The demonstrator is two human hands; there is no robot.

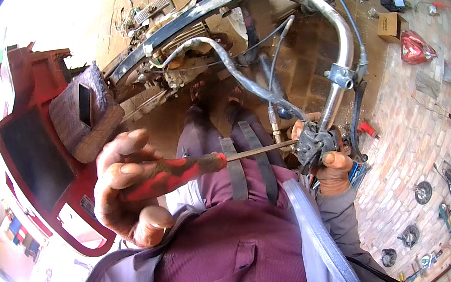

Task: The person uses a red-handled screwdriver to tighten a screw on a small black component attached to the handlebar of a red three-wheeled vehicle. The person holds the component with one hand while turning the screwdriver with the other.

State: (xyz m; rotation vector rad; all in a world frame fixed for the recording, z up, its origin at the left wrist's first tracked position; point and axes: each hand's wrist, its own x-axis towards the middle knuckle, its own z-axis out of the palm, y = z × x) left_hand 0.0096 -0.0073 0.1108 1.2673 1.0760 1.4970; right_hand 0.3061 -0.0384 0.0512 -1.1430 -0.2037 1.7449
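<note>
- We stand on a brick floor [412, 140], its pale pink bricks dusty and uneven; farther off, bare packed earth lies in bright sun.
- Small tools and round metal parts lie scattered over the bricks to our right, with a cardboard box [390, 25] and a shiny red bag [416, 48] beyond.
- Before us is a stripped motorcycle: a curved chrome handlebar [344, 48], grey cables and a dark, greasy frame.
- Our left hand [128, 185] has its fingers clenched round a screwdriver [198, 166] with a red-and-black ribbed grip; its thin steel shaft runs across to the switch housing [313, 145].
- Our right hand [333, 167] grips that black housing, low on the handlebar.
- At our left is a red bodywork panel [30, 158], with a worn brown block [84, 111] on it.
</note>
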